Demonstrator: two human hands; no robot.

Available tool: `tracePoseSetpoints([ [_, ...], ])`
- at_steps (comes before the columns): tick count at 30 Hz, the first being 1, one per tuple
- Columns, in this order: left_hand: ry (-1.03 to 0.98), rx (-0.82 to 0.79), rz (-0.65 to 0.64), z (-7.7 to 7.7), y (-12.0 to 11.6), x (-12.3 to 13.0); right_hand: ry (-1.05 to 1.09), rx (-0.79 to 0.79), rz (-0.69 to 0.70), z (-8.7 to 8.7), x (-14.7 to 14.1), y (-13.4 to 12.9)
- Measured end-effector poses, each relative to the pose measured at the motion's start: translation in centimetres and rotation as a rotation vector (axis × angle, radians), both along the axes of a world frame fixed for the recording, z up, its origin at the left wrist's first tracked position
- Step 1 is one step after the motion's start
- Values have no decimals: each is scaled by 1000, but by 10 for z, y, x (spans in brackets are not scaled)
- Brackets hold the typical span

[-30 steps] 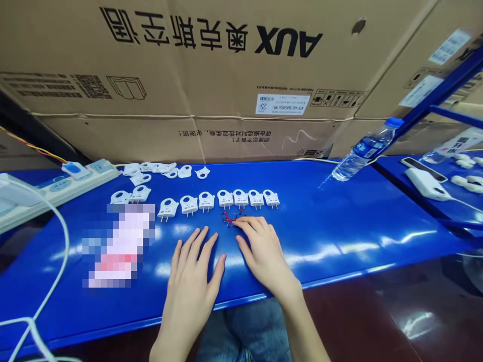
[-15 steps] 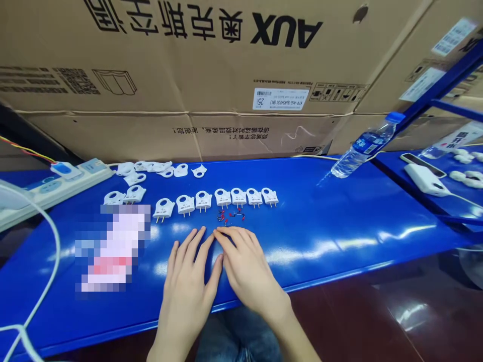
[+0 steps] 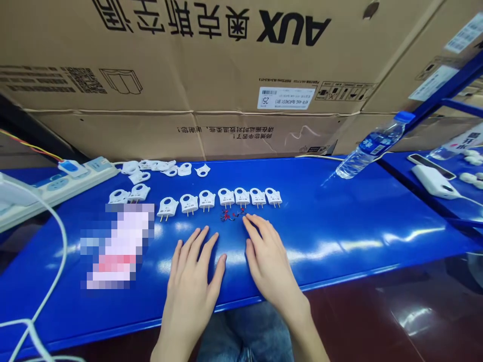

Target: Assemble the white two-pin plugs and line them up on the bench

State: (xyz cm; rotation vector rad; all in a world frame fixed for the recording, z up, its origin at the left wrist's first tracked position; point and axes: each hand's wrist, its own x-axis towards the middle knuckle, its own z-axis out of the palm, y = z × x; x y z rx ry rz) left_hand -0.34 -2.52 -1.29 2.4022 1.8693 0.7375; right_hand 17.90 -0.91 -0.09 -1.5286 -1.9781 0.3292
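Change: since the frame half a second back, we see the right hand (image 3: 268,261) has slid to the right, away from the left hand (image 3: 192,281), so a gap of bare counter now lies between them; the left hand has stayed put.
Left hand: lies flat, palm down, on the blue counter (image 3: 358,221), fingers spread wide and holding nothing.
Right hand: also flat and palm down, fingers loosely together and holding nothing; its fingertips reach up to a small cluster of red and dark wire pieces (image 3: 231,215), at or just beside them.
Wire pieces: on the counter, just in front of a row of 7 white plug pieces (image 3: 226,197), prongs pointing toward us.
More white pieces: a loose group (image 3: 162,168) lies farther back, near the cardboard boxes (image 3: 211,75).
Left edge: a white power strip (image 3: 56,186) with a white cable (image 3: 56,271).
Right side: a water bottle (image 3: 372,145) leans tilted at the back.
Blurred patch: left of the hands, contents not readable.
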Motion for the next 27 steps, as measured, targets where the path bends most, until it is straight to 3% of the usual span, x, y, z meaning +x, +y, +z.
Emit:
tracePoseSetpoints([
  [4, -5, -16, 3, -1, 2, 1, -50, -11, -46, -5, 4, 0],
  [14, 52, -39, 38, 4, 9, 6, -174, -55, 69, -5, -9, 8],
  [27, 154, -61, 78, 1, 19, 20, -355, -82, 62, -1, -6, -6],
])
